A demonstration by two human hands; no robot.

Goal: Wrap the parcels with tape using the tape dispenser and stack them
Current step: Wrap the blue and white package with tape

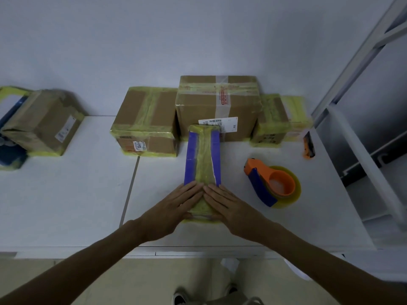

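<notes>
Grip flat and holding nothing, left hand point(172, 206) and right hand point(230, 208) press the blue parcel point(191, 155); uneven pressure could crease its tape point(203, 161).

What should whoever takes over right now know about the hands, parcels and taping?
Left hand: open, pressing flat on the near end of the blue parcel.
Right hand: likewise, beside it.
Tape dispenser lies unheld on the table, right of the parcel.
Done: yellow tape runs along the blue parcel's top; the cardboard parcels at the back carry tape.
Left: smooth the strip down, probably add wraps, then stack; the blue parcel is not yet stacked.
</notes>
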